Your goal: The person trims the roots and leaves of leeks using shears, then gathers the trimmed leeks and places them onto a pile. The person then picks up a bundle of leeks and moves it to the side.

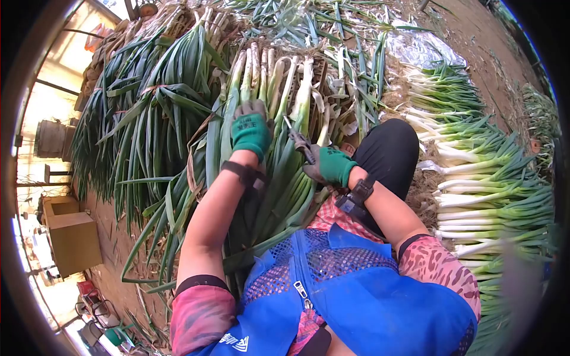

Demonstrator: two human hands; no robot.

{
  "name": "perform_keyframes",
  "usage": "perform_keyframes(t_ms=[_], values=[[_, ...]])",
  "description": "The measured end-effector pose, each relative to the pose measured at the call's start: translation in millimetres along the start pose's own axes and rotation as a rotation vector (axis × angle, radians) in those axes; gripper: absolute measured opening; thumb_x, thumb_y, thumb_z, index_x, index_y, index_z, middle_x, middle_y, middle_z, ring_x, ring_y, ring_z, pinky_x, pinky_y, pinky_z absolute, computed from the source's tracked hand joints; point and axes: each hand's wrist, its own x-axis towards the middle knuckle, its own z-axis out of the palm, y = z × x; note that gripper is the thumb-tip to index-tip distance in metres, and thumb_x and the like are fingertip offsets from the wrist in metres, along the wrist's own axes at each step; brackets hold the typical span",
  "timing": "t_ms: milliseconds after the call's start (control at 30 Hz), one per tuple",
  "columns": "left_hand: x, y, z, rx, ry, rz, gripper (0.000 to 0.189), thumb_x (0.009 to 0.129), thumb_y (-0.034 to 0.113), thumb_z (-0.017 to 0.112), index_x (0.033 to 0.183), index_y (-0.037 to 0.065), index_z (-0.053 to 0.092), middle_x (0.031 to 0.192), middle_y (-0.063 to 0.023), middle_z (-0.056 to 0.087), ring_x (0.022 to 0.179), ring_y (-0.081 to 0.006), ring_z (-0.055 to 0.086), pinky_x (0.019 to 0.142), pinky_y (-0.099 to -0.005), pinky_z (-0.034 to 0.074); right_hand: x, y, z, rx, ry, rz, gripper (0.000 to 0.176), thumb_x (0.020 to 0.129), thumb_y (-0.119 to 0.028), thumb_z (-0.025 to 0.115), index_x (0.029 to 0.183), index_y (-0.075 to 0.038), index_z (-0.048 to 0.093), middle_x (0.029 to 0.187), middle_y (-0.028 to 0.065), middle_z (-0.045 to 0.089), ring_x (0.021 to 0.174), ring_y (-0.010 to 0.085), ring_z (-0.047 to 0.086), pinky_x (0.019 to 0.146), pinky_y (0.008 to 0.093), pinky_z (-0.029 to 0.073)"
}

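My left hand (252,127), in a green and grey glove, lies on a row of leeks (246,80). Its fingers stretch over the stalks and look spread rather than wrapped round one. My right hand (330,164), gloved the same way, is closed on a small dark tool (298,142) with a thin silvery tip. That tip points up and left, over the leeks between my hands. White stalk ends face away from me, and the long green leaves (267,196) run back toward my lap. My right palm is hidden.
Tied leek bundles (160,89) are heaped on the left. A long row of trimmed leeks (469,184), white ends inward, lies to my right. Plastic sheeting (424,47) is at the back right. A cardboard box (72,237) stands at the left. My bent knee (389,151) is beside my right hand.
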Motion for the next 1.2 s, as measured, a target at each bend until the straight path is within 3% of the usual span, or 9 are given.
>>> perform_keyframes(t_ms=[100, 267, 400, 500, 633, 700, 800, 1000, 1200], values=[[17, -28, 34, 0.387, -0.204, -0.186, 0.061, 0.077, 0.038, 0.071, 0.123, 0.004, 0.051, 0.113, -0.0139, 0.057, 0.111, -0.0305, 0.054, 0.092, -0.0426, 0.044, 12, -4, 2, -0.005, -0.018, 0.019, 0.053, 0.076, -0.037, 0.06, 0.106, 0.007, 0.059, 0.101, 0.0283, 0.065, 0.096, 0.0402, 0.065, 0.086, 0.0433, 0.051], [27, -32, 9, 0.394, -0.263, -0.273, 0.064, 0.075, 0.045, 0.073, 0.122, 0.005, 0.057, 0.122, -0.0146, 0.059, 0.113, -0.0296, 0.057, 0.089, -0.0433, 0.048, 52, 9, -3, 0.033, 0.189, 0.173, 0.049, 0.079, -0.035, 0.058, 0.105, 0.007, 0.057, 0.095, 0.0275, 0.066, 0.091, 0.0389, 0.066, 0.081, 0.0432, 0.051], [45, -52, -11, 0.203, -0.412, -0.35, 0.043, 0.074, 0.033, 0.074, 0.107, 0.007, 0.068, 0.111, -0.0169, 0.068, 0.101, -0.0325, 0.066, 0.08, -0.0478, 0.054, 43, -12, -11, -0.056, -0.011, -0.035, 0.047, 0.076, -0.031, 0.06, 0.105, 0.005, 0.061, 0.099, 0.0275, 0.066, 0.093, 0.0392, 0.065, 0.082, 0.0432, 0.052], [42, -51, -30, 0.026, -0.407, -0.282, 0.034, 0.075, 0.029, 0.07, 0.1, 0.006, 0.07, 0.101, -0.02, 0.07, 0.093, -0.0313, 0.068, 0.081, -0.0426, 0.054, 52, 0, 1, -0.056, 0.016, 0.06, 0.05, 0.074, -0.032, 0.061, 0.107, 0.005, 0.061, 0.102, 0.0271, 0.066, 0.097, 0.0379, 0.065, 0.084, 0.0413, 0.052], [-6, 6, -83, -0.442, -0.472, -0.062, 0.025, 0.083, 0.026, 0.065, 0.098, 0.006, 0.069, 0.078, -0.0098, 0.07, 0.069, -0.0202, 0.065, 0.069, -0.0339, 0.051, 65, 30, 2, 0.084, 0.036, 0.212, 0.054, 0.075, -0.036, 0.061, 0.109, 0.006, 0.06, 0.104, 0.0275, 0.066, 0.098, 0.0386, 0.065, 0.086, 0.0418, 0.051], [-5, 24, -98, -0.481, -0.42, -0.057, 0.032, 0.084, 0.03, 0.066, 0.104, 0.006, 0.067, 0.092, -0.0129, 0.071, 0.079, -0.0248, 0.067, 0.073, -0.037, 0.052, 61, 24, -2, 0.1, -0.012, 0.175, 0.055, 0.077, -0.037, 0.06, 0.109, 0.007, 0.06, 0.105, 0.0283, 0.065, 0.099, 0.0394, 0.065, 0.086, 0.0418, 0.051], [34, -1, -53, 0.039, -0.116, -0.097, 0.035, 0.08, 0.036, 0.071, 0.102, 0.009, 0.069, 0.11, -0.0147, 0.068, 0.099, -0.0343, 0.066, 0.085, -0.0425, 0.052, 57, 13, 4, 0.036, -0.005, 0.131, 0.056, 0.078, -0.038, 0.059, 0.111, 0.008, 0.058, 0.106, 0.0292, 0.065, 0.1, 0.0396, 0.064, 0.088, 0.0417, 0.051], [63, -37, 10, 0.216, -0.474, -0.434, 0.028, 0.085, 0.028, 0.065, 0.107, 0.012, 0.07, 0.122, -0.0113, 0.065, 0.11, -0.0303, 0.063, 0.087, -0.0437, 0.053, 45, 13, 19, -0.014, 0.041, 0.152, 0.067, 0.08, -0.047, 0.06, 0.114, 0.01, 0.053, 0.104, 0.0302, 0.064, 0.1, 0.041, 0.063, 0.089, 0.0443, 0.049], [44, -52, -30, -0.05, -0.361, -0.137, 0.032, 0.075, 0.022, 0.065, 0.098, 0.001, 0.066, 0.092, -0.0221, 0.068, 0.092, -0.0383, 0.065, 0.083, -0.0446, 0.051, 36, 28, 14, 0.087, 0.082, 0.208, 0.067, 0.079, -0.045, 0.057, 0.121, 0.006, 0.052, 0.11, 0.0288, 0.063, 0.104, 0.0395, 0.063, 0.092, 0.0424, 0.048]])
